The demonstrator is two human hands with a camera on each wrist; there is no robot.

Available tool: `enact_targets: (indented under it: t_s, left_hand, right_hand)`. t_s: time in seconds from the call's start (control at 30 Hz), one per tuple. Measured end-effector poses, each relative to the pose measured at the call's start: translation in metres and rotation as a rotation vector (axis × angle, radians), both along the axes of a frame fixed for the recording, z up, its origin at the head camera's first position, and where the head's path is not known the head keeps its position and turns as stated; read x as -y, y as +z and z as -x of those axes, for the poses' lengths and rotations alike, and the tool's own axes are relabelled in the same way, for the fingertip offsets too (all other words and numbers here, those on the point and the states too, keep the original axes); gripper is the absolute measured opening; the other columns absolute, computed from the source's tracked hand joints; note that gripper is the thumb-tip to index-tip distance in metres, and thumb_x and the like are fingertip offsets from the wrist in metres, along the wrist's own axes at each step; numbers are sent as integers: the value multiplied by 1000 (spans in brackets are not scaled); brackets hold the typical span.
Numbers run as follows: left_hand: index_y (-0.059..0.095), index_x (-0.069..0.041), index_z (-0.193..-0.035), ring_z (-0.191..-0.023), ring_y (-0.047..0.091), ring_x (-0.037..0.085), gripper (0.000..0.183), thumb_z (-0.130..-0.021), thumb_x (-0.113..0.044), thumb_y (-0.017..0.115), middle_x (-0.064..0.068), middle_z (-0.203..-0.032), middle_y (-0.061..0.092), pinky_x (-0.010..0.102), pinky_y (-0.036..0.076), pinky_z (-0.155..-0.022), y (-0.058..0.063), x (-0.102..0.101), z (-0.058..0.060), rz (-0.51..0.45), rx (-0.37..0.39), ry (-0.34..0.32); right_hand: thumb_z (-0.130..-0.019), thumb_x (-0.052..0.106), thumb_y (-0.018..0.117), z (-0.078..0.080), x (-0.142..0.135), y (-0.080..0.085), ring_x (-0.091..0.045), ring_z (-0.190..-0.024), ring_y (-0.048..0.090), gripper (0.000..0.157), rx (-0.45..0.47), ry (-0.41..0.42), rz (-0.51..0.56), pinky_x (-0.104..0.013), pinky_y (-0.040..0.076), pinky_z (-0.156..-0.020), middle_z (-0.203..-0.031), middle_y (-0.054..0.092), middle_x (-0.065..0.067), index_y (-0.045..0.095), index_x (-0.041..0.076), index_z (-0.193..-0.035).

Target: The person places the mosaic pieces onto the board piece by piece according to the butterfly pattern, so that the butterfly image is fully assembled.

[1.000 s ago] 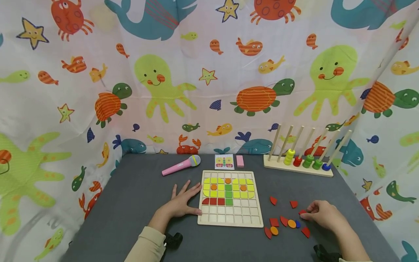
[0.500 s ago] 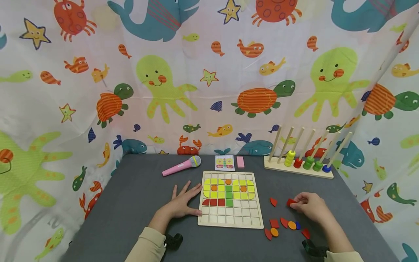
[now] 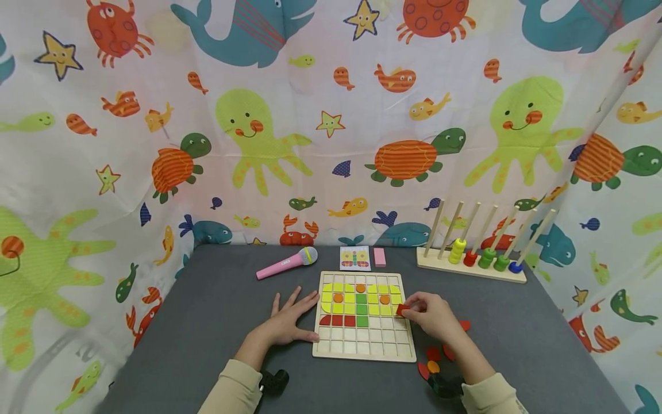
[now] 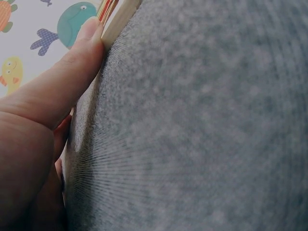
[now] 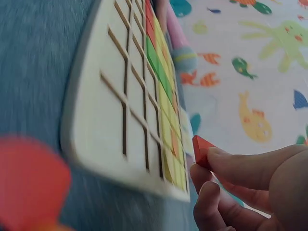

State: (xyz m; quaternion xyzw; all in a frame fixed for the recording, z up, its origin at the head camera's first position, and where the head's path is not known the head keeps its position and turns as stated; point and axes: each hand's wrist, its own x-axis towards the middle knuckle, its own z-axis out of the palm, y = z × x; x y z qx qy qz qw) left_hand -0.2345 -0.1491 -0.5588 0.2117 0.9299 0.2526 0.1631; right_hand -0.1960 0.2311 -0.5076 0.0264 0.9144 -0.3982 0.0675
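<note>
My right hand [image 3: 434,315] pinches a small red puzzle piece [image 5: 200,150] between thumb and fingers, over the right edge of the wooden grid board [image 3: 362,349]. In the head view, yellow, orange, green and red pieces fill much of the board's upper half, and a row of three red pieces [image 3: 337,320] lies left of the green column [image 3: 361,307]. The lower rows are bare wood. My left hand [image 3: 281,322] lies with fingers spread at the board's left side, its thumb [image 4: 82,57] touching the board's edge in the left wrist view.
Loose red and orange pieces [image 3: 433,366] lie right of the board, partly hidden by my right forearm. Behind the board are a picture card [image 3: 354,259], a pink block [image 3: 380,257] and a pink toy microphone [image 3: 284,264]. A peg stand with coloured rings [image 3: 470,265] stands at the back right.
My right hand has carried a red piece leftward from the loose pieces to the board's right edge. My left hand has stayed at the board's left side.
</note>
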Motion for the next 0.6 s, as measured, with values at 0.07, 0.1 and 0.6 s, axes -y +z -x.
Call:
enact_targets:
  t_s: [0.07, 0.1, 0.6]
  left_hand:
    - [23, -36, -161, -158, -5, 30, 107, -74, -70, 75, -11, -169, 20, 69, -19, -114, -1, 0, 0, 4, -2, 2]
    - [23, -36, -161, -158, -5, 30, 107, -74, -70, 75, -12, -169, 20, 69, -19, -114, -1, 0, 0, 6, -4, 2]
    - [23, -37, -161, -158, -6, 29, 107, -74, -71, 74, -13, -168, 19, 69, -20, -114, -3, 1, 2, 9, -6, 2]
  right_hand:
    - [-90, 17, 77, 3, 10, -2, -19, -69, 55, 16, 3, 6, 12, -30, 46, -58, -79, 65, -3, 71, 9, -102]
    - [-90, 17, 77, 3, 15, -4, -19, -69, 55, 15, 3, 10, 17, -30, 46, -58, -79, 65, -3, 71, 9, -101]
    - [-86, 17, 81, 11, 61, -21, -16, -72, 58, 11, -63, 94, -45, -30, 46, -60, -77, 68, 2, 70, 19, -84]
